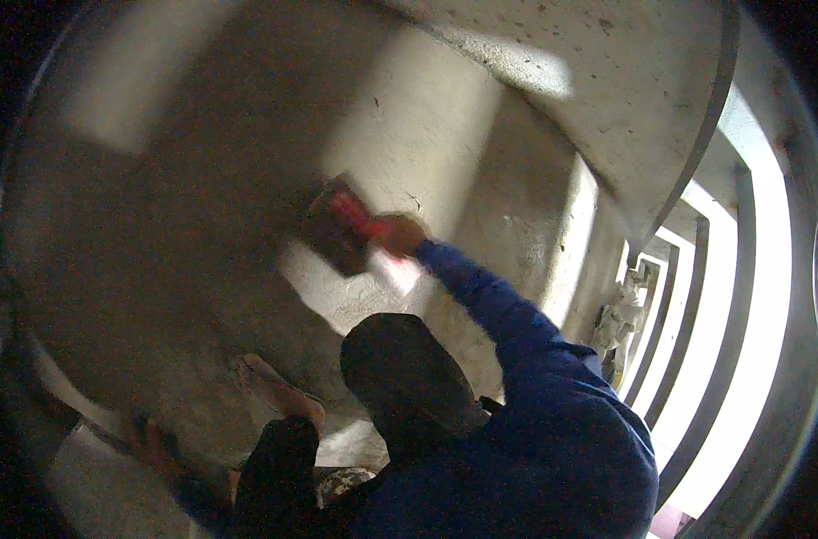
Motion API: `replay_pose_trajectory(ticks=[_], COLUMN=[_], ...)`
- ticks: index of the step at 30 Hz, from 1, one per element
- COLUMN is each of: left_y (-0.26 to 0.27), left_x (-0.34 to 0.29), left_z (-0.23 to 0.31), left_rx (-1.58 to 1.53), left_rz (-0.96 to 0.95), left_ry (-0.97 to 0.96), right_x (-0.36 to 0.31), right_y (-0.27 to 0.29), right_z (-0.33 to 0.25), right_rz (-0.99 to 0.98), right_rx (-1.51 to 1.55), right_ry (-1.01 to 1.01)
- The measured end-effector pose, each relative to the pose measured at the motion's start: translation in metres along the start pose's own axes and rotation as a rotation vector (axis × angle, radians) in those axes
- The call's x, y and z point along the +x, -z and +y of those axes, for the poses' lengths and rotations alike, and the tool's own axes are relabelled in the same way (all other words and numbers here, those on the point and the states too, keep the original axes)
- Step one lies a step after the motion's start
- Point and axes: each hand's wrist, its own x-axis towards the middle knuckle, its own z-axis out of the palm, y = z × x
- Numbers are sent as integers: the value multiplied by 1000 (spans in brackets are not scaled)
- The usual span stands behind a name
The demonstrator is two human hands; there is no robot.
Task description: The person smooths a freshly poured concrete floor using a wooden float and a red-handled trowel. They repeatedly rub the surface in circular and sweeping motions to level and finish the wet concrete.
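My right hand (402,236) is wrapped round the red handle of a plastering trowel (335,244). The trowel's dark rectangular blade is against the grey cement surface (238,207), where shadow meets a bright patch of light. My arm, in a blue sleeve, stretches far forward; tool and hand are slightly blurred. Low on the left, in dim light, my left hand (155,446) has its fingers apart near a pale edge and holds nothing I can see. My bare foot (281,389) and my dark-trousered knee (404,364) are between the hands.
A pale, speckled wall-like surface (633,99) meets the cement at the upper right. Along the right, bright openings (741,341) alternate with dark uprights. A pale crumpled bundle (620,314) stands near them. Bands of light cross the cement.
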Motion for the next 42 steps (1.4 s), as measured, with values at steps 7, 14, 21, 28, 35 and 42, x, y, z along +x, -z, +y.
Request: replay_pose_trajectory(ticks=[7, 14, 21, 28, 35, 42], left_y=[50, 63, 46, 5, -22, -19], left_x=[-28, -40, -21, -14, -27, -23], left_z=[-78, -83, -53, 26, 54, 24], left_rx=[-165, -224, -400, -145, -277, -176], left_rz=[206, 262, 297, 84, 152, 83], left_ry=[154, 224, 230, -25, 68, -57], right_x=[-116, 37, 279, 205, 75, 21], right_y=[64, 93, 3, -88, -22, 80], right_z=[297, 233, 37, -126, -88, 81], right_rz=[218, -201, -175, -613, -574, -402], right_rx=[615, 111, 188, -15, 146, -151], right_ry=[-1041, -807, -348, -92, -72, -543])
